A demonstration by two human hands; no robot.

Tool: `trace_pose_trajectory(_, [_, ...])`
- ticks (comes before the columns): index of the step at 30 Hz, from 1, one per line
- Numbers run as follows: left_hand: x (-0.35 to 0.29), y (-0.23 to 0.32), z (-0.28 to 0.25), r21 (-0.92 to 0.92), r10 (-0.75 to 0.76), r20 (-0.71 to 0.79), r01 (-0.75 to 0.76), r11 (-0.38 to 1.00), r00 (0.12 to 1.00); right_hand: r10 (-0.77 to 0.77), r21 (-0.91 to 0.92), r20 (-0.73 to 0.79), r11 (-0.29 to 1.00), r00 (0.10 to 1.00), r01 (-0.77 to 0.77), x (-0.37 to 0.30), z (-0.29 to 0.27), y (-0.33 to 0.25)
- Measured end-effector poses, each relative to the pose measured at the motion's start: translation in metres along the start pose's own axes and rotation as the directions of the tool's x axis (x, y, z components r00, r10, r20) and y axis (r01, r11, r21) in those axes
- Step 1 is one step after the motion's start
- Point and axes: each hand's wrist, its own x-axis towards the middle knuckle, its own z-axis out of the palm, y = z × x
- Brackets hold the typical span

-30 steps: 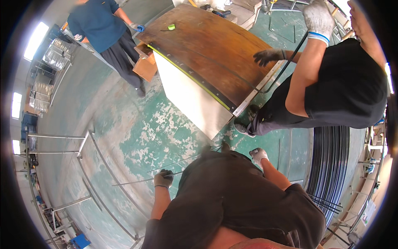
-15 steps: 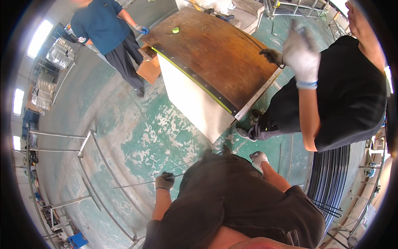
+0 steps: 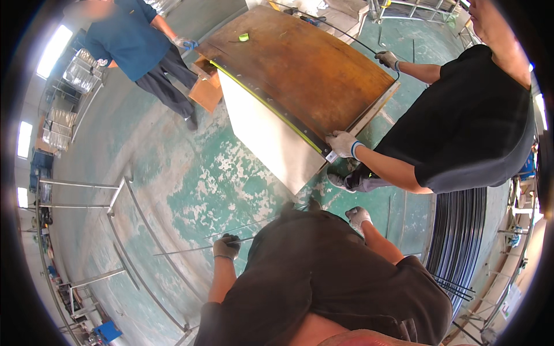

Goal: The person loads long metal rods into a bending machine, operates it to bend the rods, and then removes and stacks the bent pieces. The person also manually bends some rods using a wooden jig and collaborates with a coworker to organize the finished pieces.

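Observation:
My left hand [image 3: 226, 247], in a dark-palmed work glove, is closed around a thin metal rod [image 3: 182, 251]. The rod sticks out to the left over the floor; its other end passes behind my dark clothing. My right hand [image 3: 358, 216], in a pale glove, hangs at my other side with its fingers curled; what they hold, if anything, is hidden. Ahead stands a brown-topped worktable [image 3: 294, 69] with a black and yellow-green strip [image 3: 268, 106] along its near left edge. A co-worker in black has one gloved hand [image 3: 344, 144] on the table's near corner and the other on a dark rod [image 3: 360, 41].
Another person in blue [image 3: 127, 40] stands at the table's left, beside a wooden box [image 3: 206, 94]. A metal frame [image 3: 118, 196] lies to my left. On the right is a bundle of long dark rods [image 3: 459, 242]. A green tape roll [image 3: 244, 37] rests on the tabletop.
The co-worker in black has lowered a raised hand onto the near table corner and now grips a dark rod along the far right edge. My hands have barely moved.

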Motion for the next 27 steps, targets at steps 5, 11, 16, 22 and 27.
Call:
trace_pose_trajectory(5, [-0.006, -0.001, 0.008, 0.032, 0.03, -0.038, -0.029, 0.999, 0.999, 0.073, 0.009, 0.07, 0.997, 0.995, -0.074, -0.004, -0.004, -0.008])
trace_pose_trajectory(11, [-0.009, 0.001, 0.008, 0.018, 0.002, -0.047, -0.001, 1.0, 0.999, 0.081, 0.007, 0.099, 0.997, 0.992, -0.082, -0.014, -0.007, -0.018])
trace_pose_trajectory(16, [-0.005, 0.001, 0.001, 0.006, -0.002, -0.041, 0.002, 1.0, 0.999, 0.087, -0.038, 0.083, 0.996, 0.993, -0.084, -0.014, -0.008, -0.02])
trace_pose_trajectory(22, [0.0, -0.002, -0.003, 0.005, -0.003, -0.04, 0.003, 1.0, 0.999, 0.066, 0.026, 0.087, 0.997, 0.994, -0.069, -0.006, -0.003, -0.004])
trace_pose_trajectory(27, [0.003, -0.005, -0.002, 0.001, -0.006, -0.06, 0.006, 1.0, 0.998, 0.073, -0.001, 0.073, 0.997, 0.995, -0.073, 0.001, -0.001, 0.004])
